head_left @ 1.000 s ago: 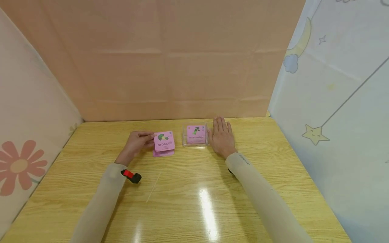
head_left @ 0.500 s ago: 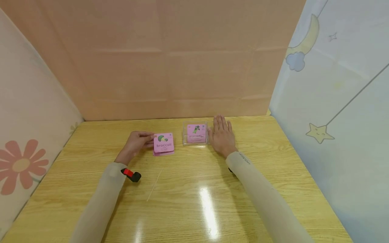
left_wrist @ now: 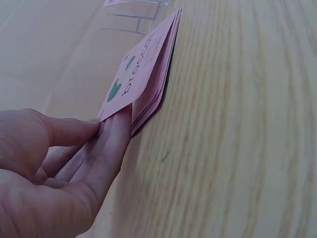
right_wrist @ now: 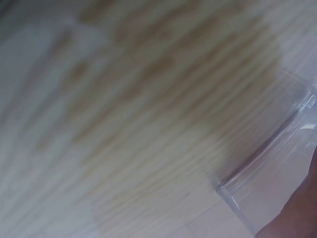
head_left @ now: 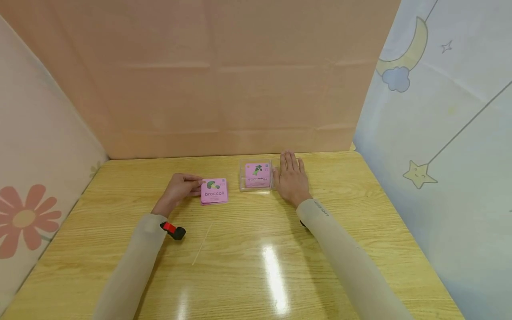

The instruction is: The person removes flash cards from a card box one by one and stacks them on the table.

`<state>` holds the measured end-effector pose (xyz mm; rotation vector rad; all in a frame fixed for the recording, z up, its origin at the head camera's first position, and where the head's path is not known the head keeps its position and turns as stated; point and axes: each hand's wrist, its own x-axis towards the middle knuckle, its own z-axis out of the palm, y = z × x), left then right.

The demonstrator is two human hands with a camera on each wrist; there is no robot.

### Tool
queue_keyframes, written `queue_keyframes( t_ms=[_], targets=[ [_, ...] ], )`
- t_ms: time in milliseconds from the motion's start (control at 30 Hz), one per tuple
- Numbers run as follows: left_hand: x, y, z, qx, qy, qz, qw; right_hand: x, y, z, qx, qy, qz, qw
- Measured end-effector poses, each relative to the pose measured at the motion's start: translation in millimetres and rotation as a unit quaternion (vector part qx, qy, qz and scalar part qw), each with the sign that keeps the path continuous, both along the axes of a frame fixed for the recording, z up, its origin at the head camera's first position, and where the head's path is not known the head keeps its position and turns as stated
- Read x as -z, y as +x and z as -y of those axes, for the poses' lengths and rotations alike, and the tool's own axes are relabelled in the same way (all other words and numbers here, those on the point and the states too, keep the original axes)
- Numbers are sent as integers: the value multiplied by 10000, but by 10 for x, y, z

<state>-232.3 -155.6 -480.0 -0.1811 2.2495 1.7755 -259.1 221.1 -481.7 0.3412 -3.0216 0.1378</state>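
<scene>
My left hand point(head_left: 180, 189) pinches the left edge of a pink broccoli card point(head_left: 214, 190) between thumb and fingers. Under it lie several more pink cards point(left_wrist: 156, 99); in the left wrist view the top card is lifted off them along the held side. To the right stands a clear plastic box point(head_left: 242, 186) with a pink vegetable card point(head_left: 258, 175) in it. My right hand point(head_left: 294, 182) lies flat on the table beside the box, fingers straight, its thumb against the box's right side. The right wrist view shows the box's corner point(right_wrist: 223, 187) and part of the thumb point(right_wrist: 297, 210).
All of this is on a wood-grain table point(head_left: 240, 275). A tan cloth point(head_left: 224, 89) hangs right behind the table's far edge. Patterned sheets stand on the left point(head_left: 36, 133) and right point(head_left: 452, 124). A thin pale strip point(head_left: 202, 244) shows on the table in front of the cards.
The broccoli card has come down toward me and now covers most of the pink cards under it. My right hand stays flat beside the box.
</scene>
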Motion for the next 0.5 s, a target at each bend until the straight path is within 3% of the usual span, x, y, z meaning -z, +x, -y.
queue_keyframes(
  t_ms=[333,500],
  targets=[
    [-2,2,-31,-85,-553,-62,9984,-5,6,-8,-25,-58,0,10000],
    [-22,-7,-76,-97,-1156,-258,9929,-3,0,-8,16,-81,75,9999]
  ],
)
